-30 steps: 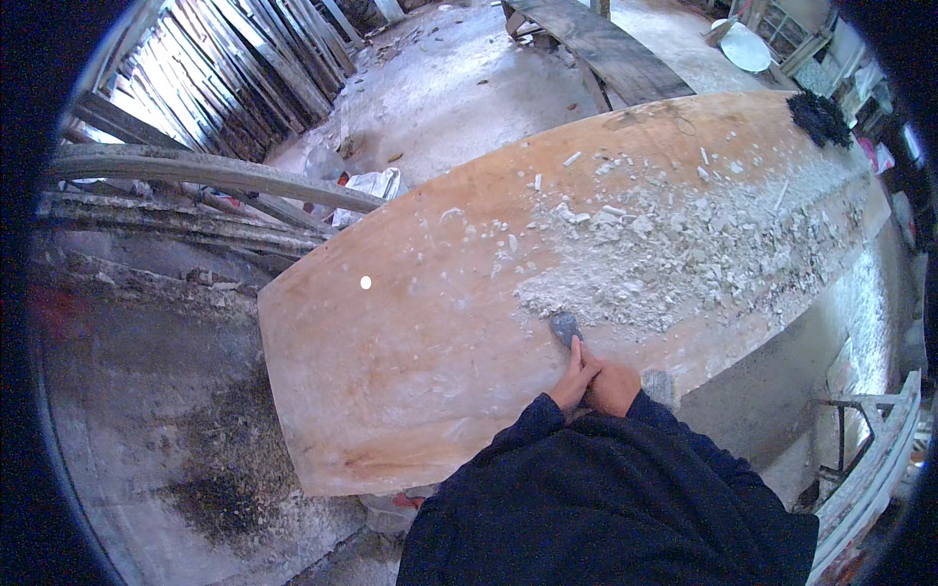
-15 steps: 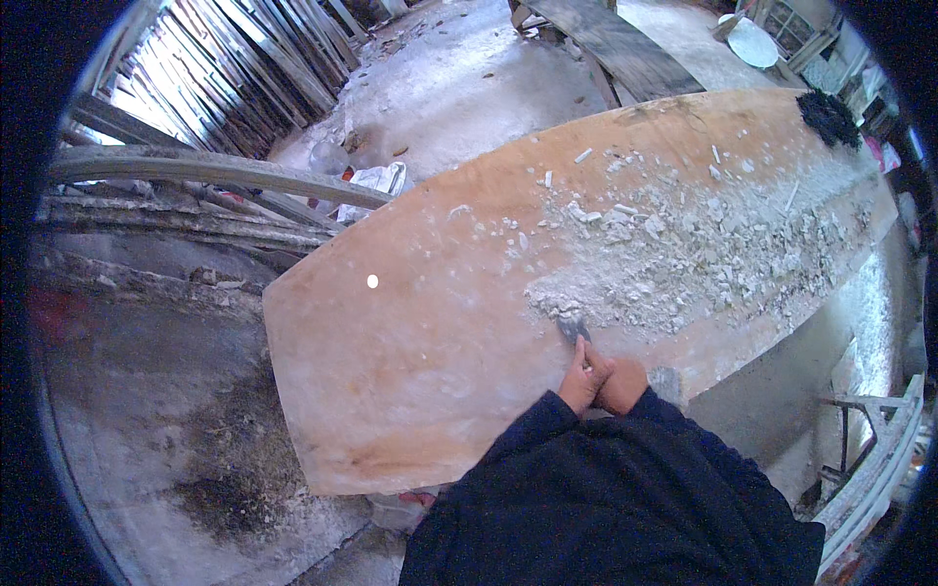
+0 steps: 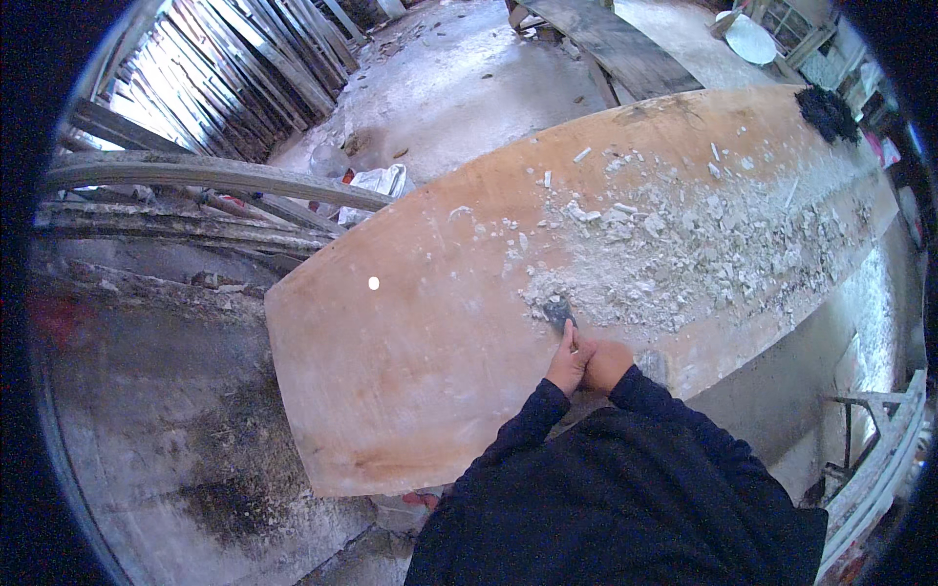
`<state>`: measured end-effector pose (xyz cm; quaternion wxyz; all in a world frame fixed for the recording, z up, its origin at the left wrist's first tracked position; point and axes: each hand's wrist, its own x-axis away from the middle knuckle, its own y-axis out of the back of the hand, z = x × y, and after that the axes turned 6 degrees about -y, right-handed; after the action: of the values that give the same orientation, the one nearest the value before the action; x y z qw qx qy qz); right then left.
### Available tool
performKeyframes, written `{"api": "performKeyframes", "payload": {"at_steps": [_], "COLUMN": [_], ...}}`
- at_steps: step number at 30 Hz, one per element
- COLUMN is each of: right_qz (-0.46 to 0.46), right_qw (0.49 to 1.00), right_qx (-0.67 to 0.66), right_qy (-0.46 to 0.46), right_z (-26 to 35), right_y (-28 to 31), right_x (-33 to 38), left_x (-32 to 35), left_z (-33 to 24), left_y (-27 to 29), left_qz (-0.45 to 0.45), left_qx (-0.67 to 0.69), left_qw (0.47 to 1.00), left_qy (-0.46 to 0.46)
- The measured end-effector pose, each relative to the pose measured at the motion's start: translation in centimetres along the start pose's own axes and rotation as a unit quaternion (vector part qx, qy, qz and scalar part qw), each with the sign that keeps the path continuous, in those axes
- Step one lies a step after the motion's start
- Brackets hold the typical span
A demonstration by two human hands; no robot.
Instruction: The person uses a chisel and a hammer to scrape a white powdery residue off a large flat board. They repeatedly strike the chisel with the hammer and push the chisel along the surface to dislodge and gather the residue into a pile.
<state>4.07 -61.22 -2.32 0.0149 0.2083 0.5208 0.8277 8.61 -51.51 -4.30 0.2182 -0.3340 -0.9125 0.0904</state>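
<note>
A small dark-bladed scraper (image 3: 558,313) meets the tan board (image 3: 410,381) at the near-left edge of the white flaky debris (image 3: 674,249). Close together behind the blade are my two hands. My left hand (image 3: 567,367) is closed on the scraper, a finger stretched toward the blade. My right hand (image 3: 608,364) is closed against it, on the same tool; the handle is hidden between them. Loose white flakes and chips cover much of the board's right half, and fine pale dust coats the left part.
A black bristly clump (image 3: 828,114) lies at the board's far right end. Curved wooden lengths (image 3: 215,174) stand to the left. Beyond the board are a dark plank (image 3: 616,44) and a round white disc (image 3: 747,37). A pale frame (image 3: 874,459) is at the right.
My hands and the scraper have shifted a little to the left and away from me. The blade now sits farther into the debris edge.
</note>
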Motion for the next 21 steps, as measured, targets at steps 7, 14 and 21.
{"api": "performKeyframes", "payload": {"at_steps": [7, 14, 21], "right_qz": [0.036, 0.027, 0.064], "right_qw": [0.999, 0.999, 0.997], "right_qx": [-0.02, -0.017, 0.029], "right_qy": [0.019, 0.042, -0.013], "right_z": [1.9, 2.0, 2.6], "right_y": [5.2, 2.9, 1.7], "right_x": [4.2, 2.8, 1.6], "left_x": [2.9, 3.3, 1.8], "left_z": [2.0, -0.7, 3.0], "left_y": [-0.7, -0.2, 2.2], "left_qz": [0.013, -0.001, -0.021], "left_qx": [-0.002, 0.068, -0.089], "left_qw": [1.0, 0.996, 0.994], "left_qy": [0.024, 0.057, -0.054]}}
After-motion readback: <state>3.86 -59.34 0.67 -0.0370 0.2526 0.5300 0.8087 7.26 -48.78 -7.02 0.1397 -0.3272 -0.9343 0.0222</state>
